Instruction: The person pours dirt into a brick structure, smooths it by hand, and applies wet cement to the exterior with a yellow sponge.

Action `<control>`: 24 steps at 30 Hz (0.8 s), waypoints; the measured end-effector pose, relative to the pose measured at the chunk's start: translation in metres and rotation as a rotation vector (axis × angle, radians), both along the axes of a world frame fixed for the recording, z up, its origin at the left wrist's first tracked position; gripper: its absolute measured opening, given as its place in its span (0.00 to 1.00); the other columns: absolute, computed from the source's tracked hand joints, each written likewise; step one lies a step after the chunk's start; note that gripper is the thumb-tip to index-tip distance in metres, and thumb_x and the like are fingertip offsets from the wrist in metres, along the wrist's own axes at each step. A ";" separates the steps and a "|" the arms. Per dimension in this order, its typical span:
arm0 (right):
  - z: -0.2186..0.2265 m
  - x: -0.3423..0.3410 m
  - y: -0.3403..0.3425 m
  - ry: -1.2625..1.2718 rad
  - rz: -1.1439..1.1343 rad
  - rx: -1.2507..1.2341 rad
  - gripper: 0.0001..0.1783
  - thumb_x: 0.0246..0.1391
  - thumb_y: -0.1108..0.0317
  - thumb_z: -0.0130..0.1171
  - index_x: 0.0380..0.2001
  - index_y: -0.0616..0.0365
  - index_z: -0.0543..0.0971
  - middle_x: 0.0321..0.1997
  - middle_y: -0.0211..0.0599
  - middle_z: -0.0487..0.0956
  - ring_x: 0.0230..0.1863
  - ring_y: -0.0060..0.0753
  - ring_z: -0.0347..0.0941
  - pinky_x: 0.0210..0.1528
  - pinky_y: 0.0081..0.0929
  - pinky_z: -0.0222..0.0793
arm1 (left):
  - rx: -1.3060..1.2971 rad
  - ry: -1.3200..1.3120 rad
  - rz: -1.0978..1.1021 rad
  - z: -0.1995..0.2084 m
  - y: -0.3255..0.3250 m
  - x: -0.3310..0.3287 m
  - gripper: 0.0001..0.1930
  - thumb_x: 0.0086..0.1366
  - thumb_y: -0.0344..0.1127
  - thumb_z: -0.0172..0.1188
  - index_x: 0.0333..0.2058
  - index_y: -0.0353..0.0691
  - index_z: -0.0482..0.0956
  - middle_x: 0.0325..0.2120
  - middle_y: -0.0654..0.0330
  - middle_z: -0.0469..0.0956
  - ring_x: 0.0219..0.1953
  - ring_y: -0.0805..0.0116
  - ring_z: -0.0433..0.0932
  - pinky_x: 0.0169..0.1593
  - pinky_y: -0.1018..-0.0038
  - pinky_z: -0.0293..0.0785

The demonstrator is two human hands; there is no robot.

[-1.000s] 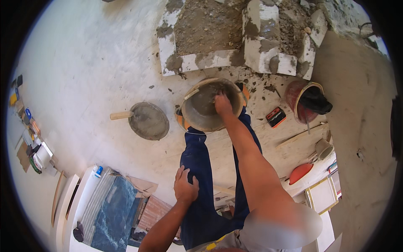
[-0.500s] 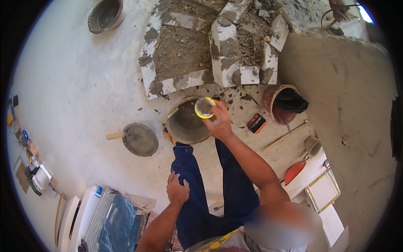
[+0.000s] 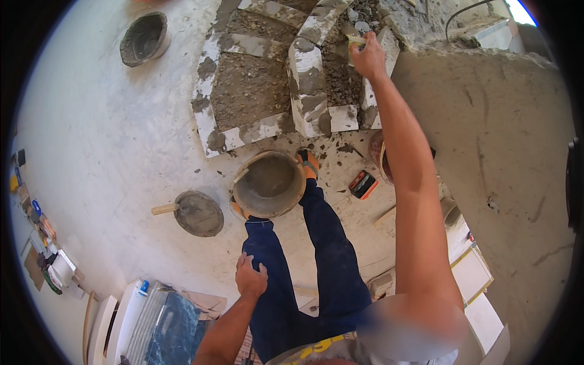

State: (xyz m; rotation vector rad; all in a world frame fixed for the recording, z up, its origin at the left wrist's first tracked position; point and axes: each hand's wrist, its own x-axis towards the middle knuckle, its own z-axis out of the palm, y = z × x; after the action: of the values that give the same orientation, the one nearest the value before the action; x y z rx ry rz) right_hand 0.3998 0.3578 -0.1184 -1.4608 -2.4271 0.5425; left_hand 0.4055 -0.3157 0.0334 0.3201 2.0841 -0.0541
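Though partly hidden, sponge (image 3: 354, 40) in right hand (image 3: 367, 58)

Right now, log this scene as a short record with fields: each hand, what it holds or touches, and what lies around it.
right hand: stretched out over the rubble between the white blocks, gripping a small yellowish object; too small to identify
left hand: resting flat on the left thigh of the blue trousers, holding nothing
bucket: grey mortar inside, standing on the floor between the feet
white blocks: mortared together, enclosing gravelly fill
round pan: wooden handle, on the floor beside the bucket
second tub: farther off on the floor
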 end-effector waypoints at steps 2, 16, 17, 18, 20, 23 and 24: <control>0.002 -0.003 0.035 -0.075 -0.014 -0.074 0.28 0.60 0.58 0.65 0.59 0.54 0.70 0.52 0.67 0.82 0.58 0.69 0.78 0.58 0.58 0.74 | -0.005 0.000 0.007 0.000 0.000 0.000 0.24 0.67 0.39 0.64 0.58 0.33 0.80 0.69 0.44 0.71 0.72 0.46 0.67 0.74 0.57 0.66; 0.055 0.012 -0.059 0.073 -0.032 0.053 0.29 0.64 0.62 0.63 0.64 0.60 0.69 0.54 0.59 0.82 0.51 0.67 0.82 0.54 0.54 0.76 | 0.010 0.027 0.017 0.001 0.002 0.001 0.22 0.66 0.37 0.65 0.56 0.31 0.80 0.67 0.41 0.73 0.70 0.44 0.70 0.73 0.57 0.68; 0.073 0.004 -0.098 0.212 -0.006 0.052 0.27 0.65 0.65 0.63 0.63 0.62 0.70 0.51 0.59 0.82 0.47 0.66 0.82 0.51 0.51 0.77 | 0.004 0.030 0.026 0.001 0.000 0.001 0.22 0.66 0.37 0.65 0.56 0.31 0.80 0.67 0.41 0.73 0.70 0.44 0.70 0.73 0.57 0.67; 0.075 0.009 -0.131 0.325 0.015 0.018 0.26 0.63 0.67 0.65 0.61 0.63 0.71 0.49 0.57 0.81 0.46 0.63 0.82 0.51 0.48 0.77 | 0.007 0.026 0.028 0.000 0.000 0.001 0.22 0.66 0.37 0.65 0.56 0.31 0.80 0.67 0.41 0.72 0.70 0.44 0.70 0.73 0.57 0.67; 0.070 0.020 -0.205 0.495 0.100 -0.065 0.23 0.60 0.71 0.69 0.55 0.64 0.75 0.49 0.56 0.80 0.46 0.57 0.81 0.49 0.43 0.78 | -0.003 0.021 0.034 0.000 -0.001 0.002 0.22 0.66 0.37 0.65 0.56 0.31 0.80 0.67 0.41 0.72 0.71 0.44 0.70 0.73 0.57 0.67; 0.049 0.045 -0.328 0.389 0.292 -0.288 0.25 0.55 0.69 0.73 0.54 0.63 0.77 0.50 0.54 0.78 0.50 0.56 0.79 0.53 0.47 0.77 | -0.001 -0.001 0.027 -0.002 -0.001 0.000 0.23 0.66 0.38 0.65 0.57 0.32 0.80 0.68 0.42 0.72 0.71 0.45 0.69 0.74 0.58 0.67; 0.037 0.051 -0.366 0.322 0.343 -0.340 0.25 0.55 0.68 0.73 0.53 0.62 0.77 0.51 0.54 0.78 0.52 0.56 0.78 0.53 0.47 0.77 | -0.001 -0.008 0.026 -0.003 -0.004 0.001 0.24 0.66 0.38 0.65 0.57 0.32 0.80 0.68 0.43 0.72 0.72 0.46 0.68 0.74 0.57 0.66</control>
State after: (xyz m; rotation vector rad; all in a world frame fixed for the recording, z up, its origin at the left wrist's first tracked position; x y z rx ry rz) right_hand 0.4504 -0.0078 -0.0819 -0.9593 -2.4065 1.2140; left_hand 0.4066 -0.3201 0.0305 0.2918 2.0800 -0.0383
